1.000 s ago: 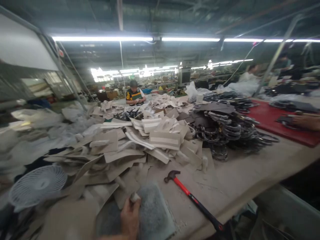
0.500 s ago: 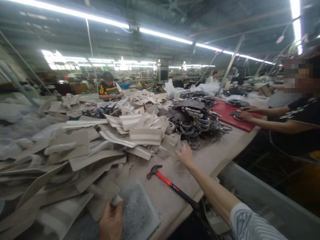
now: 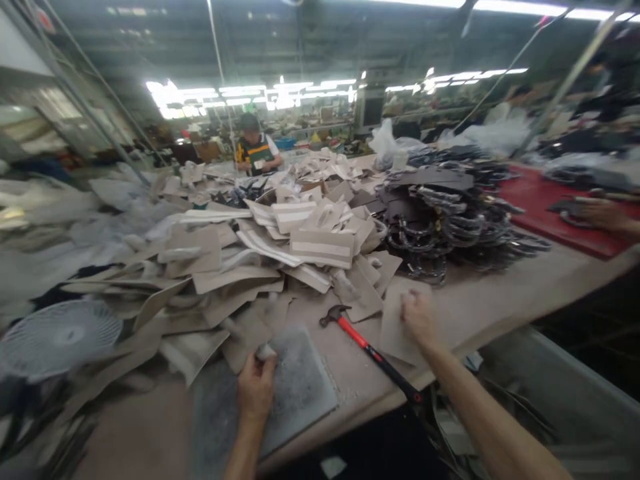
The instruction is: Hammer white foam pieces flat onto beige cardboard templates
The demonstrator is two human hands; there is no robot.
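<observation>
My left hand (image 3: pixel 257 390) is pinched closed on a small pale piece (image 3: pixel 266 351), above a grey slab (image 3: pixel 300 373) near the table's front edge. What this piece belongs to is unclear. Off to the right, my right hand (image 3: pixel 419 317) is closed at the upper part of a flat beige panel (image 3: pixel 395 327), slightly blurred. Between my hands lies a claw hammer (image 3: pixel 370 350) with a red and black handle, its head pointing away from me. Behind it spreads a large heap of beige panels (image 3: pixel 320 248) with pale strips and wrapped loops.
Dark panels with plastic-wrapped handles (image 3: pixel 430 220) are piled at the right. Beyond them, a co-worker's hand (image 3: pixel 605 213) works over a red board (image 3: pixel 530 200). A white fan (image 3: pixel 70 337) stands at the left. Another person (image 3: pixel 257 150) sits across the table.
The view has turned left. My right hand has drawn back from the heap's edge toward me, bringing a beige panel beside the hammer. My left hand still pinches the small pale piece.
</observation>
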